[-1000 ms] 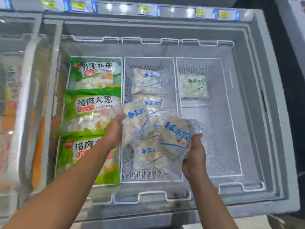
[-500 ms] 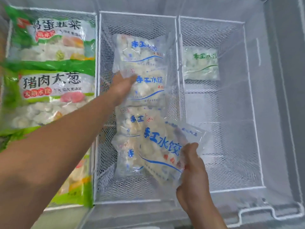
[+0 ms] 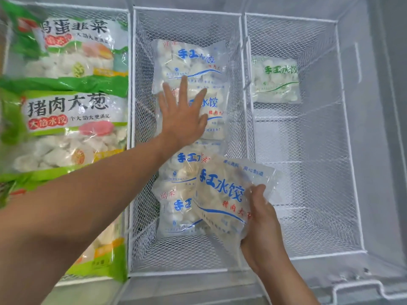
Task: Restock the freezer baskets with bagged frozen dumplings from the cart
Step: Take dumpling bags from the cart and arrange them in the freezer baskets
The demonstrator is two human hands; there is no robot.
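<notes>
- The right hand (image 3: 262, 225) grips a clear bag of dumplings with blue lettering (image 3: 222, 194) by its lower right corner, thumb on top and fingers curled under. The bag is tilted over the near end of the middle wire basket (image 3: 187, 12).
- The left hand (image 3: 184, 115) lies flat, fingers straight and spread, pressing on a blue-lettered bag in the middle of the basket (image 3: 214, 115). It holds nothing.
- Risk: the held bag hangs from one corner, so the dumplings' weight could pull the slick film out of the fingers, and it would likely land crooked.
- Risk: the bag overlaps the two nearest bags (image 3: 178, 194) lying in the basket. Set down there, it could ride up on them and slide toward the basket's right wall.
- Risk: the left forearm crosses the basket's left wall and could be bumped if the bag swings that way.
- Another blue-lettered bag (image 3: 189, 60) lies at the far end, partly under the left fingertips.
- The left basket (image 3: 72, 7) is packed with large green-trimmed dumpling bags (image 3: 68, 119).
- The right basket (image 3: 348, 128) holds one green-lettered bag (image 3: 275, 80) at its far end.
- The grey freezer wall (image 3: 383, 128) runs along the right side.
</notes>
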